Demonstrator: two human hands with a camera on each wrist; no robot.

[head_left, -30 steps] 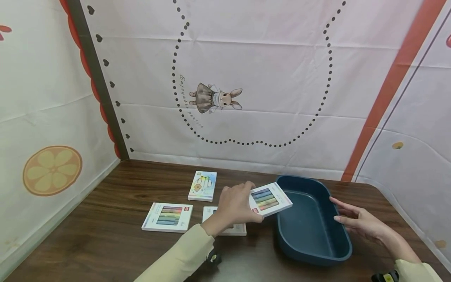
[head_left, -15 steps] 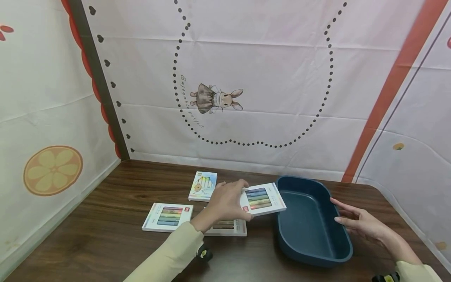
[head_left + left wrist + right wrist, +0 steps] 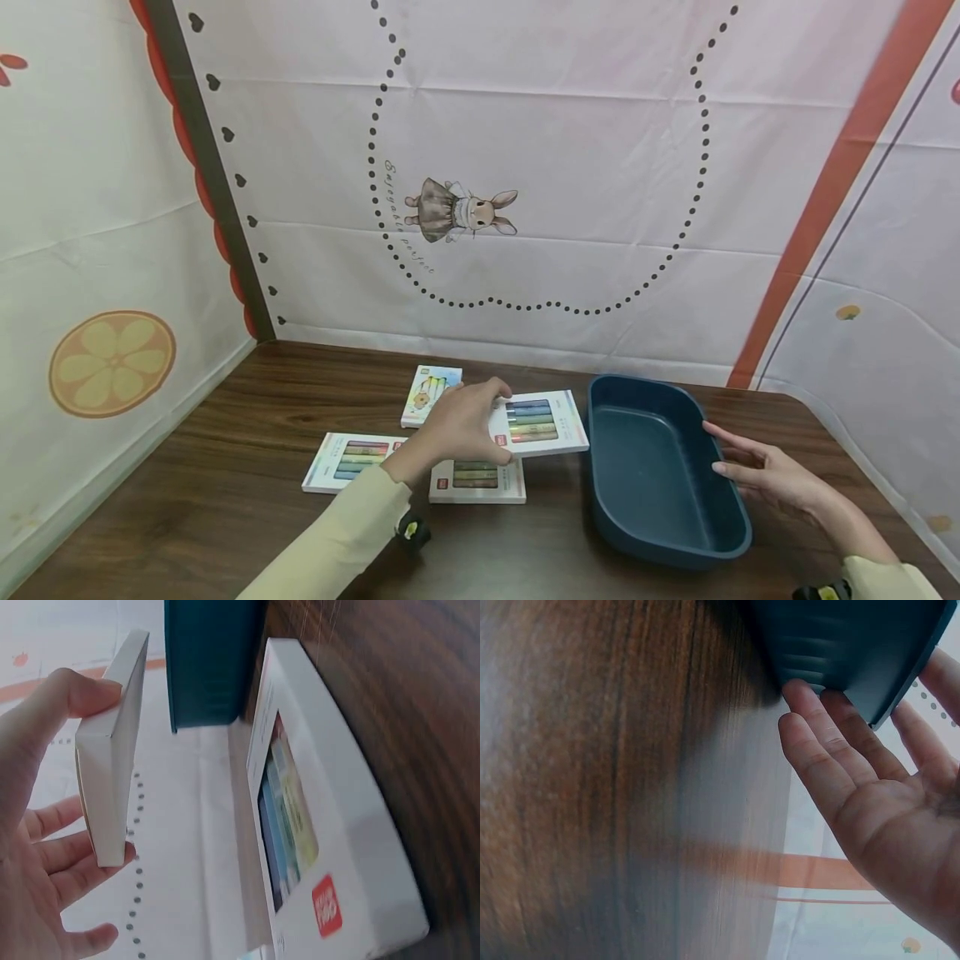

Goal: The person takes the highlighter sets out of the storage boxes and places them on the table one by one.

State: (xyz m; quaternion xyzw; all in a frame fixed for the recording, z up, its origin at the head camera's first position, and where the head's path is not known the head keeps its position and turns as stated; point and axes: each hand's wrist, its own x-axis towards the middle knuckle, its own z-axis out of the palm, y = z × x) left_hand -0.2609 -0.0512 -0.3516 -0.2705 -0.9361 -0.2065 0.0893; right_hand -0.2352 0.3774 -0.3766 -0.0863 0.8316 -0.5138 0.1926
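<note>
My left hand [image 3: 461, 425] pinches a white windowed box of coloured sticks [image 3: 542, 423] between thumb and fingers, above the table. In the left wrist view the held box [image 3: 112, 765] is seen edge-on, its printed face hidden. Beneath the left hand lies a similar box [image 3: 477, 483], partly covered. Another similar box [image 3: 348, 460] lies to its left, and a smaller illustrated box [image 3: 423, 400] lies behind. My right hand [image 3: 780, 475] touches the right side of a dark blue bin [image 3: 656, 467], its fingers rather straight against the outer wall in the right wrist view.
A dark wood-grain table [image 3: 225, 500] carries everything. Printed white cloth [image 3: 585, 192] hangs behind it and at both sides. The bin stands at the right with bare floor inside. Dark wrist devices [image 3: 411, 531] sit at the cuffs.
My left hand has drawn the held box leftward, from over the bin's left rim to just left of the bin. The right hand and the bin have stayed put.
</note>
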